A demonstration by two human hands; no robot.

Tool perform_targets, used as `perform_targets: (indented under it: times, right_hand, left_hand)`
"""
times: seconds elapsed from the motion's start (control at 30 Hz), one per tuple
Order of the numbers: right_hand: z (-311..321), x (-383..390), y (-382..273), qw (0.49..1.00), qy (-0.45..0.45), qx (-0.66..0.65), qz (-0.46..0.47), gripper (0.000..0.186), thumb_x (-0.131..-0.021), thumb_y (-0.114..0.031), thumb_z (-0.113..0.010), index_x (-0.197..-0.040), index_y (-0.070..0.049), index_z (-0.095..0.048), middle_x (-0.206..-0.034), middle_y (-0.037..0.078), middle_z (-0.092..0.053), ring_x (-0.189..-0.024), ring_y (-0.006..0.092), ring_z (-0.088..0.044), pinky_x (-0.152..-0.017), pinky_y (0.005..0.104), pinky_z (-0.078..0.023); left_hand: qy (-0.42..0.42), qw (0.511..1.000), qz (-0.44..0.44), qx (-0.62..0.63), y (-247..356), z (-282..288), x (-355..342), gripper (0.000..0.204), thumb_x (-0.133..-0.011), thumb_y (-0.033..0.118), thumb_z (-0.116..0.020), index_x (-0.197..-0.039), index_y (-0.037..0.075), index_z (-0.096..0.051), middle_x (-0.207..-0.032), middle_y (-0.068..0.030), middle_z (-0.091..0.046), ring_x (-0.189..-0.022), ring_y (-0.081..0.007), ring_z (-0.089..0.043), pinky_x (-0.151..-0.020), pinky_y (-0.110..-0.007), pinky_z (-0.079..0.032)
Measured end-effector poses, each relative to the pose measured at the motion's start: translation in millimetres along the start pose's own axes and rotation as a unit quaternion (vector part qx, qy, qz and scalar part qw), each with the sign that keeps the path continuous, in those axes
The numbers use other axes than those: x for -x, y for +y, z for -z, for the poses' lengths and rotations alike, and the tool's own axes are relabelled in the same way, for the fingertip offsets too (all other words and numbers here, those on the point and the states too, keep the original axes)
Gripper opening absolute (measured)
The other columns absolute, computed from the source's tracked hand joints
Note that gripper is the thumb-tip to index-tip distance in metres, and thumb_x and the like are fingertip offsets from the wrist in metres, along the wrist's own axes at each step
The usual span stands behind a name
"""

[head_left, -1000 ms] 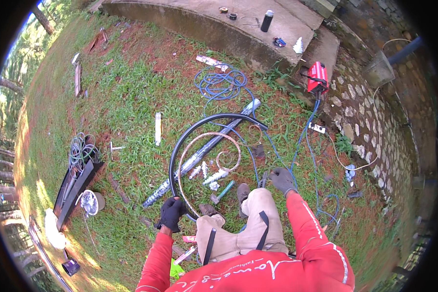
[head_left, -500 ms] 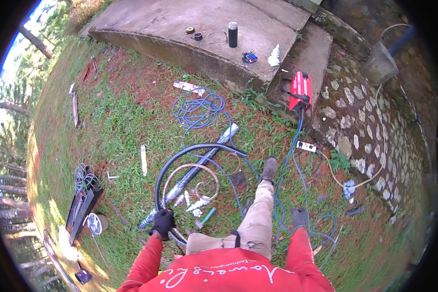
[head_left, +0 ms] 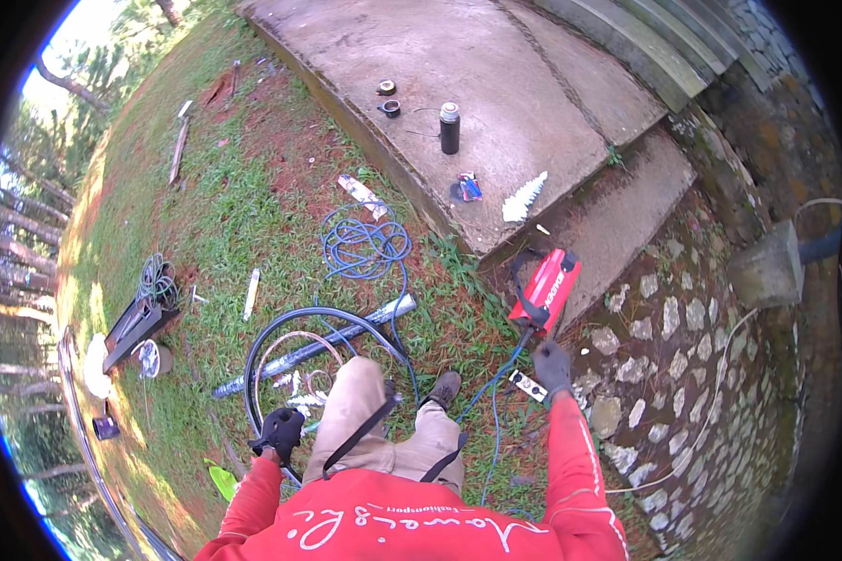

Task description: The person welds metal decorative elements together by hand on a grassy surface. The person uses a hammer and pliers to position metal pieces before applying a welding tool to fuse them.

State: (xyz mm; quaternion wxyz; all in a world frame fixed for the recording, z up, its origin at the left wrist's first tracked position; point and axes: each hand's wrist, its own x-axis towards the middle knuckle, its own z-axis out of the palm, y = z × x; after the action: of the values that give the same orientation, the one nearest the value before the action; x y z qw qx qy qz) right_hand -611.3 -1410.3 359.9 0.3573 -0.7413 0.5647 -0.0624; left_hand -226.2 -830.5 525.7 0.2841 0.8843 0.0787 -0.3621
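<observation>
My left hand [head_left: 279, 431], in a black glove, is closed, its fingers curled in. It overlaps the near left edge of a black hose loop [head_left: 251, 374]; what it holds, if anything, is hidden. My right hand [head_left: 553, 367], in a grey glove, reaches forward beside a white power strip [head_left: 529, 385]. Its fingers look loosely open, with nothing visible in them. Just beyond lies a red welding machine [head_left: 546, 288] with a black strap, tilted against the concrete step. Blue cable [head_left: 501, 374] runs from its lower end down onto the grass.
A wrapped pipe [head_left: 346, 337] crosses the hose loop, with a copper-coloured coil [head_left: 262, 358] inside. Tangled blue cable [head_left: 365, 248] lies on the grass. A black bottle [head_left: 450, 134] stands on the concrete slab [head_left: 412, 47]. Stone paving [head_left: 669, 374] slopes at right; a bucket [head_left: 154, 359] stands left.
I have stepped towards the welding machine, and the view has turned. My right hand has come forward from beside my leg to the power strip. The machine appears more tilted.
</observation>
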Motion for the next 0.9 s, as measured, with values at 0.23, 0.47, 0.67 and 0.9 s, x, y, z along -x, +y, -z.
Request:
perform_targets:
  times: [0.23, 0.47, 0.67, 0.9]
  right_hand:
    - [-27, -157, -248, 0.982, -0.112, 0.021, 0.148, 0.033, -0.091, -0.031, -0.082, -0.112, -0.006, -0.080, -0.100, 0.017, -0.083, -0.097, 0.0331, -0.080, -0.090, 0.0434, -0.061]
    - [-99, -247, -454, 0.945, -0.157, 0.104, 0.266, 0.037, -0.087, -0.034, -0.081, -0.116, -0.010, -0.081, -0.106, 0.023, -0.083, -0.108, 0.0414, -0.080, -0.099, 0.0475, -0.060]
    - [-203, -417, -534, 0.930, -0.131, 0.194, 0.284, 0.051, -0.089, -0.031, -0.079, -0.131, -0.002, -0.076, -0.141, 0.032, -0.072, -0.129, 0.0447, -0.072, -0.113, 0.0489, -0.057]
    - [-324, -554, -558, 0.902, -0.158, 0.333, 0.223, 0.074, -0.097, -0.028, -0.071, -0.157, 0.011, -0.056, -0.173, 0.039, -0.042, -0.150, 0.0459, -0.061, -0.125, 0.0460, -0.050]
  left_hand:
    - [0.044, 0.993, 0.075, 0.080, -10, -32, 37, 0.025, -0.099, 0.027, -0.074, -0.090, 0.004, -0.076, -0.069, -0.0045, -0.067, -0.055, -0.0167, -0.065, -0.050, -0.036, -0.055]
    - [-0.091, 0.867, 0.216, 0.439, -51, -62, -2, 0.017, -0.100, 0.022, -0.076, -0.093, 0.006, -0.073, -0.072, -0.0061, -0.069, -0.059, -0.0196, -0.069, -0.054, -0.036, -0.060]
    - [0.065, 0.915, 0.216, 0.335, 108, -122, -38, 0.016, -0.107, 0.018, -0.074, -0.100, 0.003, -0.074, -0.083, -0.0067, -0.073, -0.065, -0.0192, -0.071, -0.060, -0.036, -0.062]
    - [0.007, 0.912, 0.174, 0.372, 212, -135, -89, 0.023, -0.107, 0.019, -0.076, -0.118, -0.001, -0.072, -0.090, -0.0095, -0.075, -0.078, -0.0202, -0.075, -0.074, -0.038, -0.067]
